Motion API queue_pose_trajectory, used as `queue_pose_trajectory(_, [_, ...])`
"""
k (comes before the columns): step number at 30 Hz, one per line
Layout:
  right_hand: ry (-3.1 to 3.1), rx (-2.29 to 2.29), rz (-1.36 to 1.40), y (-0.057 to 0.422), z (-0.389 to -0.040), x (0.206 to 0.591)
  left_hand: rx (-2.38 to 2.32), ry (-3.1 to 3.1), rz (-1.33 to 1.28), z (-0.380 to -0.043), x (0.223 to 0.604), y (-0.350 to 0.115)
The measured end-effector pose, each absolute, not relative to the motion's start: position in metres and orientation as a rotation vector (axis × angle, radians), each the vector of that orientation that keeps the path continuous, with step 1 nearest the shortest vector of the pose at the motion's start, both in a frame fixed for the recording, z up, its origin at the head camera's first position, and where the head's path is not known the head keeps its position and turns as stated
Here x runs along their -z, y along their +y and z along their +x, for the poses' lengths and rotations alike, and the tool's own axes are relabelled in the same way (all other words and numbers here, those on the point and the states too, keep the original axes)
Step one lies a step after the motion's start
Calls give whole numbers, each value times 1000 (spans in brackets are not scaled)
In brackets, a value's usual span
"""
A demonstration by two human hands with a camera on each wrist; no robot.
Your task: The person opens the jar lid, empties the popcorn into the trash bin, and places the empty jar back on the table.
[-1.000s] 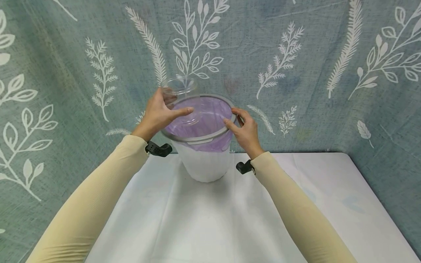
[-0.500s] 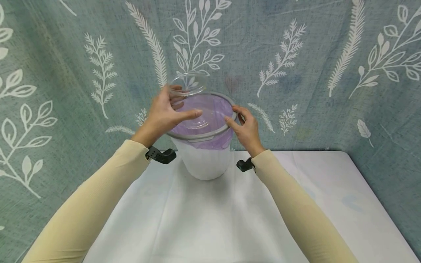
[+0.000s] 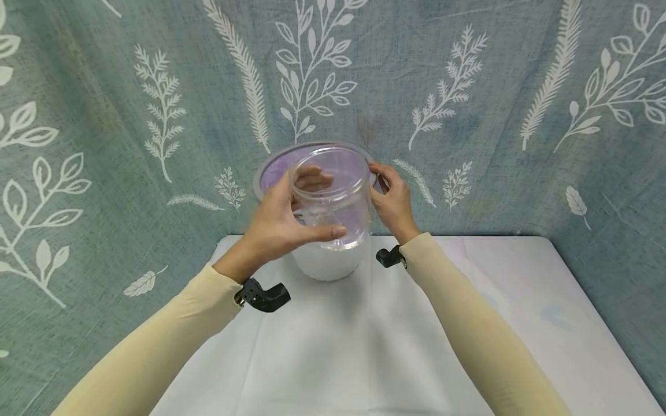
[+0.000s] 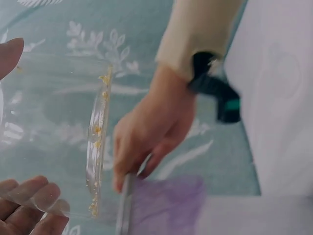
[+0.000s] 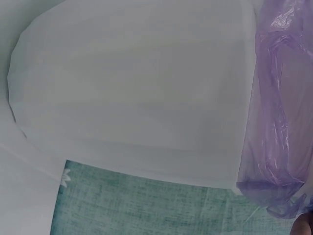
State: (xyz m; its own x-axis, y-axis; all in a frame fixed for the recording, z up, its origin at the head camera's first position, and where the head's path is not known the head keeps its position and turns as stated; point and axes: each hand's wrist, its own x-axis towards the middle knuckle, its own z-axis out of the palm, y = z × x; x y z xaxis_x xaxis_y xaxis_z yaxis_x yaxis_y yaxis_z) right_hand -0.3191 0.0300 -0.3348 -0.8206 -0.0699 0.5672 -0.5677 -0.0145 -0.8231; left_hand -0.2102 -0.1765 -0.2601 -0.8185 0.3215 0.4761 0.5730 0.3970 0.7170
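Note:
My left hand [image 3: 278, 225] grips a clear plastic jar [image 3: 340, 216], thumb on the near side and fingers round the far side. In the head view the jar overlaps the front of a white trash bin [image 3: 328, 268]. Yellow crumbs [image 4: 98, 130] cling at the jar's lower end in the left wrist view. The bin has a purple liner bag [image 3: 281, 167] folded over its mouth and a grey rim ring [image 4: 125, 205]. At the right side of this rim, my right hand [image 3: 393, 199] pinches the edge. Only a fingertip [image 5: 303, 225] of it shows in the right wrist view.
The bin stands on a white-covered table [image 3: 322, 352], close to its back edge. Behind and at both sides hangs a green-grey curtain [image 3: 390, 75] with white leaf prints. Each wrist wears a black strap mount [image 3: 265, 296].
My left hand has brought the jar from over the bin's mouth toward me and to the right, down in front of the bin. The right hand stays at the rim.

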Motion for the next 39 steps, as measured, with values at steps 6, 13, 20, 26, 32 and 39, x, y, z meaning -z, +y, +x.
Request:
queue_pose_trajectory(6, [-1921, -1906, 629, 35, -322, 336, 1484, -2369, -907, -197, 290, -165])
queue_pose_trajectory(13, [-1946, -1898, 600, 38, -322, 337, 1479, -2420, -1027, -182, 329, -155])
queue_pose_trajectory(20, [-1965, -1907, 604, 39, -321, 338, 1516, -2508, -1029, -167, 382, -144])
queue_pose_trajectory(26, [-2001, -1886, 627, 39, -321, 337, 1556, -2583, -1048, -158, 428, -136])
queue_pose_trajectory(32, [-2005, -1887, 624, 37, -320, 335, 1612, -2626, -1002, -156, 464, -131])
queue_pose_trajectory(39, [-2004, -1888, 639, 34, -321, 334, 1681, -2643, -955, -153, 501, -118])
